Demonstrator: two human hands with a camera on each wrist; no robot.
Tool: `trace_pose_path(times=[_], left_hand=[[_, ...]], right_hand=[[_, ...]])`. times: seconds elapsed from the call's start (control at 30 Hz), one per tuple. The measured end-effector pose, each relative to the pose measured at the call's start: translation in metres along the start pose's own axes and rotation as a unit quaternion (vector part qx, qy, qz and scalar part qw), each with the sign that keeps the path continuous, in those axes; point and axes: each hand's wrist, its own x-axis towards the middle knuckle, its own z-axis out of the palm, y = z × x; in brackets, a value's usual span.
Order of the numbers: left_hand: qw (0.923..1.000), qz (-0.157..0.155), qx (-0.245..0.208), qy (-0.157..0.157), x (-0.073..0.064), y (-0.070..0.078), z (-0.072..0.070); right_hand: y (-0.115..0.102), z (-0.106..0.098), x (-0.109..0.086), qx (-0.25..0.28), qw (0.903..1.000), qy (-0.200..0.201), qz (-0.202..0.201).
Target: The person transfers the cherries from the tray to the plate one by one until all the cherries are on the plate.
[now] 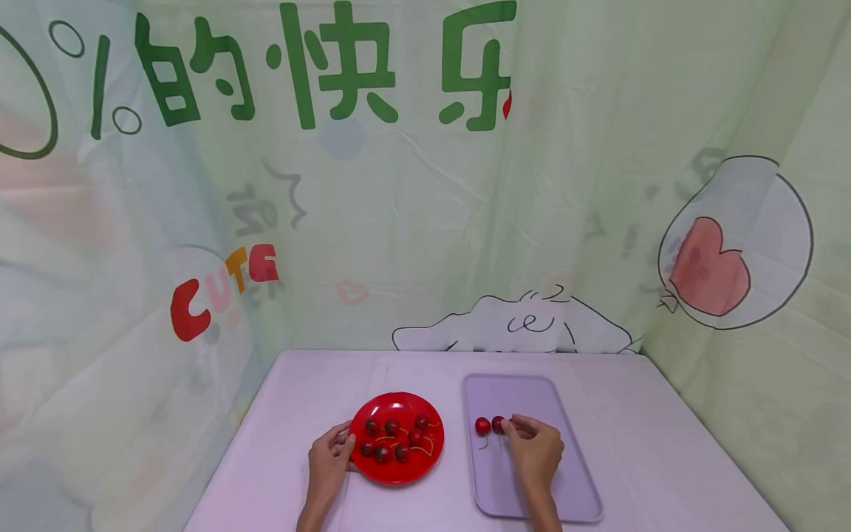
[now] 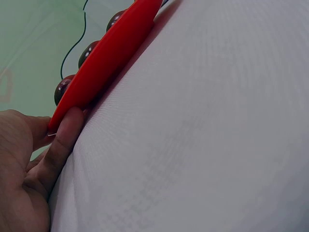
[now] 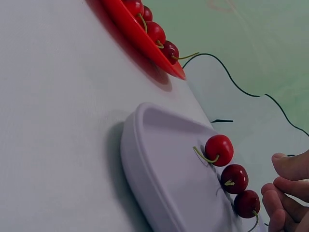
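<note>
A round red plate (image 1: 397,473) holds several dark red cherries (image 1: 383,454), some with green stems. My left hand (image 1: 327,459) grips its left rim, thumb above and fingers at the edge and underneath; in the left wrist view the near edge of the plate looks raised off the table. My right hand (image 1: 535,449) hovers over the lilac tray (image 1: 495,491), its thumb and fingertips apart with nothing visible between them. In the right wrist view three cherries lie in a row in the tray: a bright red cherry (image 3: 219,150), a darker cherry (image 3: 234,179) and another cherry (image 3: 247,204) nearest the fingers.
Plate and tray sit side by side on a table with a pale cloth (image 1: 266,443), a narrow strip of cloth between them. Printed curtains (image 1: 425,222) close off the back and both sides of the table. The tray has a low raised rim.
</note>
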Motion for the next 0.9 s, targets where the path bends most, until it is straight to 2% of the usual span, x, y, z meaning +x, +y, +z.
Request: trace_pose_path(times=[0.17,0.37,0.7,0.9], left_hand=[[1.0000,-0.001,-0.006,-0.001,0.000,0.001,0.000],[1.0000,-0.007,0.002,0.002,-0.001,0.003,0.000],[0.9999,-0.011,0.009,0.003,-0.004,0.011,0.000],[0.9999,-0.008,0.011,0.003,-0.003,0.009,0.001]], right_hand=[[0.004,-0.004,0.003,-0.005,0.9998,0.009,0.015],[0.011,-0.009,0.004,-0.024,0.9991,0.002,0.036],[0.027,-0.013,0.003,-0.048,0.9983,0.013,0.028],[0.035,-0.012,0.003,-0.073,0.9968,0.017,0.025]])
